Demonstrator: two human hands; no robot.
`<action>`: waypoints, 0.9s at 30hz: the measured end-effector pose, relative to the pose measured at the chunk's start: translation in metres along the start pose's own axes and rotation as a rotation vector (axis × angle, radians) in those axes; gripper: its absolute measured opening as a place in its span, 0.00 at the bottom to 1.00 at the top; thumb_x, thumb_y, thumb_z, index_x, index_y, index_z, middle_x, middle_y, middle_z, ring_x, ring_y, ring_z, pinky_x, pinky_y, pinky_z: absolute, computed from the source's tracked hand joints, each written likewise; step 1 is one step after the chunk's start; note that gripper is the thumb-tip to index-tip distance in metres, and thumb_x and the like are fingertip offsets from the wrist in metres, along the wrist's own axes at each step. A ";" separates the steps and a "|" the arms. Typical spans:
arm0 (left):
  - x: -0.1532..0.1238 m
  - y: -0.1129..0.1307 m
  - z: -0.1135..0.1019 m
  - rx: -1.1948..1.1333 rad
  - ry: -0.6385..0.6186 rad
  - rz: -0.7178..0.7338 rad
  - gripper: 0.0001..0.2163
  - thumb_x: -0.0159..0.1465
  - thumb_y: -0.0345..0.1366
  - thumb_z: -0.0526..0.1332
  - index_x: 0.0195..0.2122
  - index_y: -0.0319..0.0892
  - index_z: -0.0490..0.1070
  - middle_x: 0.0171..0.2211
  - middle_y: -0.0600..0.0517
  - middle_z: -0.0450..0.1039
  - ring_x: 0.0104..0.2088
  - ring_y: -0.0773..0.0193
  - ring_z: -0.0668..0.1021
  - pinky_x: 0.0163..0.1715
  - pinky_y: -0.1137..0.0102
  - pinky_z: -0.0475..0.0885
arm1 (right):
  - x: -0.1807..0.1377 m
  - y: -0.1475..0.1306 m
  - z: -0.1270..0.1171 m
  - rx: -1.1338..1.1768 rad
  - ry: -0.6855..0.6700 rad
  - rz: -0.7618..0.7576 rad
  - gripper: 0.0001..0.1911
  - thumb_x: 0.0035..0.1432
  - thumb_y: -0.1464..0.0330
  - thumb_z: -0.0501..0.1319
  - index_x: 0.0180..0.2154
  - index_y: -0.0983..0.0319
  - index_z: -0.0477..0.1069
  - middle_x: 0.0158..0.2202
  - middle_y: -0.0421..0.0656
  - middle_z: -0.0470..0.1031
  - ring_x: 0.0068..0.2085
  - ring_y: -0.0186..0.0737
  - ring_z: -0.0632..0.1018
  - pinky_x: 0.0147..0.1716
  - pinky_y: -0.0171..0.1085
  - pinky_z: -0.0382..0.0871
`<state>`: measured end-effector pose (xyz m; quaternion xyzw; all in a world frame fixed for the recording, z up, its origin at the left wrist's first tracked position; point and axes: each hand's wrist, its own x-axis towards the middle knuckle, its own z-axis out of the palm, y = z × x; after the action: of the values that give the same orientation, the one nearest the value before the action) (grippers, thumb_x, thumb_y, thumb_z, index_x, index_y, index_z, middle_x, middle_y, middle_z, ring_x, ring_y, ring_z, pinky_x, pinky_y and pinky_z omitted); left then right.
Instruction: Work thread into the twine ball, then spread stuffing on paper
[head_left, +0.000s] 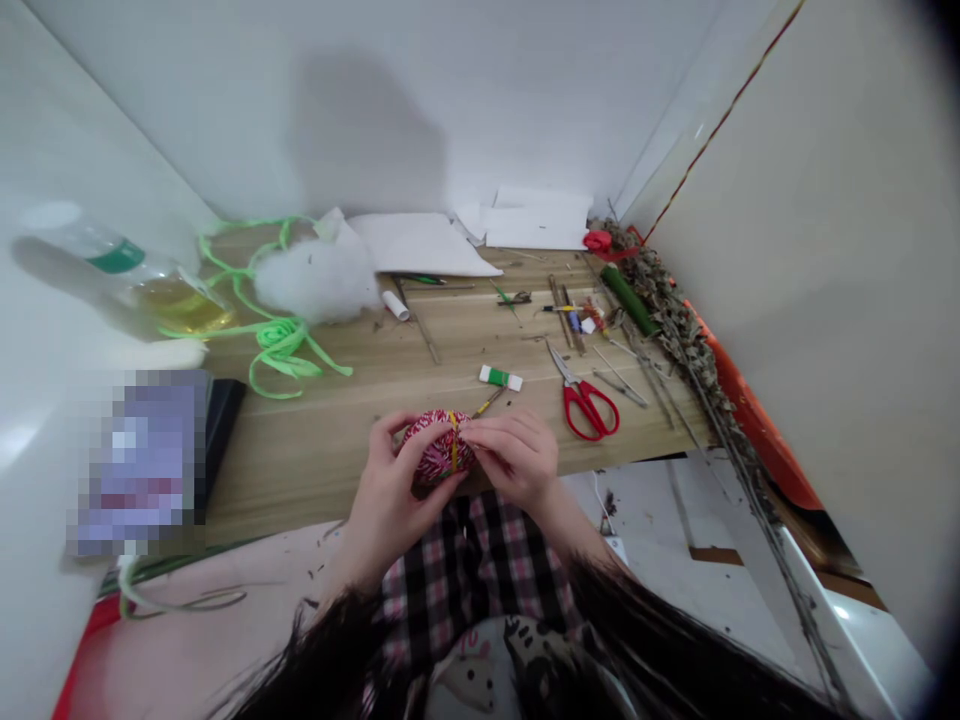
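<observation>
A red-and-white yarn ball (436, 470) with a narrow yellow band around it is at the table's front edge, above my lap. My left hand (391, 495) is wrapped round it from the left, thumb below and fingers over the top. On the ball's right side my right hand (519, 455) is closed in a pinch against the yellow band; what its fingertips hold is too small to make out. Just beyond the hands lies a white card wound with green thread (500, 378). Red-handled scissors (583, 395) lie to the right, blades pointing away.
Green ribbon (281, 345), white stuffing (319, 280) and a bottle of yellow liquid (180, 300) are at left, near a blurred-out device (142, 460). White paper (427, 242) lies at the back. Thin sticks, a green roll (628, 298) and dried stems (675, 335) cover the right side.
</observation>
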<state>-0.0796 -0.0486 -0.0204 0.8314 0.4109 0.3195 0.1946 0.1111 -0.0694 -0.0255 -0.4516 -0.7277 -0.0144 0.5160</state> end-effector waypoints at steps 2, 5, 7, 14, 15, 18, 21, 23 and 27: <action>0.000 0.000 0.000 0.002 0.000 0.001 0.23 0.61 0.37 0.67 0.57 0.50 0.65 0.54 0.45 0.60 0.56 0.52 0.71 0.54 0.55 0.73 | 0.001 0.000 0.000 0.009 0.000 -0.012 0.08 0.64 0.74 0.61 0.41 0.58 0.77 0.38 0.43 0.84 0.36 0.37 0.82 0.35 0.38 0.72; 0.000 0.000 0.001 0.008 -0.001 0.001 0.23 0.61 0.37 0.67 0.57 0.50 0.65 0.54 0.44 0.60 0.56 0.51 0.71 0.54 0.54 0.73 | 0.000 0.000 0.000 0.003 -0.018 0.004 0.09 0.64 0.74 0.60 0.42 0.57 0.78 0.38 0.42 0.84 0.36 0.37 0.81 0.36 0.39 0.72; 0.000 0.000 0.001 0.009 -0.001 0.001 0.23 0.61 0.37 0.67 0.57 0.51 0.65 0.54 0.45 0.60 0.56 0.51 0.71 0.54 0.54 0.73 | -0.002 0.000 0.001 -0.004 -0.034 0.030 0.09 0.65 0.73 0.60 0.41 0.57 0.78 0.38 0.42 0.83 0.37 0.37 0.81 0.37 0.39 0.73; -0.001 -0.003 0.002 -0.003 0.027 0.015 0.23 0.60 0.37 0.68 0.57 0.50 0.66 0.54 0.45 0.61 0.56 0.51 0.71 0.54 0.55 0.73 | -0.013 0.002 0.009 -0.029 0.010 0.075 0.09 0.63 0.72 0.62 0.40 0.55 0.80 0.33 0.42 0.76 0.35 0.37 0.76 0.35 0.38 0.73; -0.001 -0.003 0.003 -0.003 0.030 0.016 0.23 0.60 0.37 0.68 0.56 0.50 0.66 0.54 0.45 0.61 0.56 0.51 0.71 0.54 0.55 0.73 | -0.013 0.002 0.009 -0.034 0.014 0.073 0.09 0.63 0.72 0.62 0.40 0.55 0.81 0.32 0.42 0.76 0.34 0.37 0.76 0.35 0.38 0.73; -0.002 -0.004 0.003 -0.011 0.031 0.011 0.23 0.60 0.36 0.68 0.56 0.50 0.66 0.54 0.45 0.61 0.56 0.52 0.71 0.54 0.55 0.73 | -0.012 0.002 0.010 -0.032 0.024 0.041 0.09 0.64 0.72 0.62 0.40 0.56 0.81 0.31 0.42 0.75 0.33 0.36 0.75 0.34 0.37 0.72; -0.002 -0.004 0.003 -0.020 0.030 0.012 0.23 0.60 0.36 0.68 0.56 0.50 0.65 0.54 0.45 0.61 0.56 0.52 0.71 0.54 0.56 0.73 | -0.010 0.003 0.011 -0.018 0.043 0.025 0.09 0.63 0.72 0.61 0.40 0.57 0.80 0.32 0.42 0.75 0.33 0.36 0.75 0.33 0.37 0.71; -0.003 -0.004 0.003 -0.023 0.028 0.018 0.23 0.60 0.36 0.68 0.56 0.50 0.65 0.54 0.45 0.60 0.57 0.53 0.70 0.55 0.57 0.72 | -0.009 0.003 0.010 -0.014 0.034 0.037 0.09 0.64 0.72 0.61 0.40 0.56 0.81 0.31 0.42 0.75 0.33 0.36 0.75 0.33 0.37 0.71; -0.002 -0.004 0.002 -0.026 0.023 0.028 0.23 0.61 0.36 0.67 0.56 0.49 0.65 0.54 0.45 0.60 0.57 0.53 0.70 0.55 0.57 0.72 | -0.009 0.004 0.010 -0.012 0.010 0.069 0.10 0.65 0.71 0.60 0.39 0.56 0.81 0.30 0.42 0.74 0.32 0.36 0.74 0.33 0.37 0.71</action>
<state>-0.0811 -0.0475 -0.0253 0.8307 0.3972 0.3372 0.1960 0.1068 -0.0677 -0.0387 -0.4794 -0.7092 -0.0034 0.5169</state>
